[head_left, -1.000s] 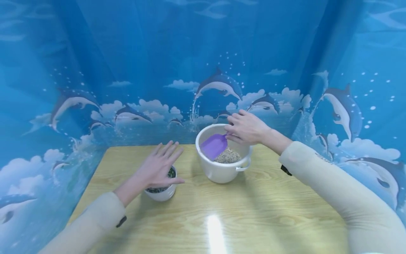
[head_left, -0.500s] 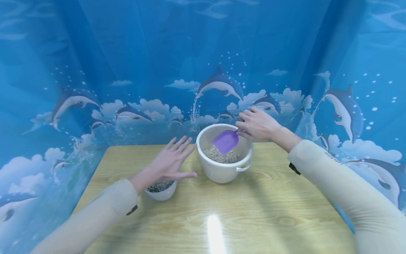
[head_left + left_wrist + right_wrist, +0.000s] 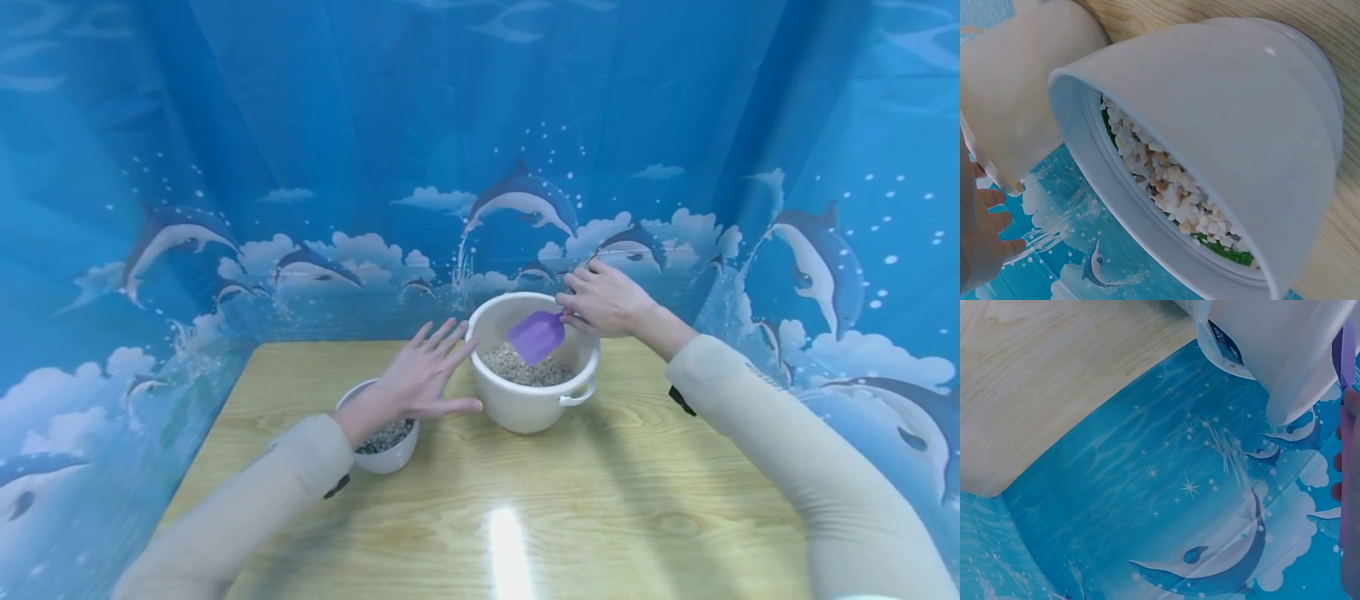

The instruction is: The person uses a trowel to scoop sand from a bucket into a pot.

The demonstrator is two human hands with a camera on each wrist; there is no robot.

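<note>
Landmark for this entry: the white bucket (image 3: pixel 531 400) standing on the table (image 3: pixel 615 500), toward its far edge.

Right hand (image 3: pixel 609 300) sits over the bucket's far right rim, fingers curled round the handle of the purple scoop (image 3: pixel 536 337). The scoop's blade hangs inside the bucket mouth, just above the gravel (image 3: pixel 525 371) that fills the bottom; I cannot tell whether the blade touches it. I read the scoop's long axis as running from the right hand down and left toward the bucket's centre, blade end lower. In the right wrist view only a thin strip of the scoop handle (image 3: pixel 1347 425) shows beside the bucket wall (image 3: pixel 1285 356).

Left hand (image 3: pixel 427 375) is at the bucket's left side, fingers straight and fanned, holding nothing; the fingertips look to be at or just short of the rim, contact not resolvable from the head view.

Small white bowl (image 3: pixel 384 450) stands near the bucket's left, closer to me, partly under the left wrist. The left wrist view shows it holding pale pebbles (image 3: pixel 1166 181) over something green (image 3: pixel 1225 249).

Judgement: the bowl lies left of and nearer than the scoop, so the left hand is nearer to the bowl, while the right hand alone controls the scoop.
</note>
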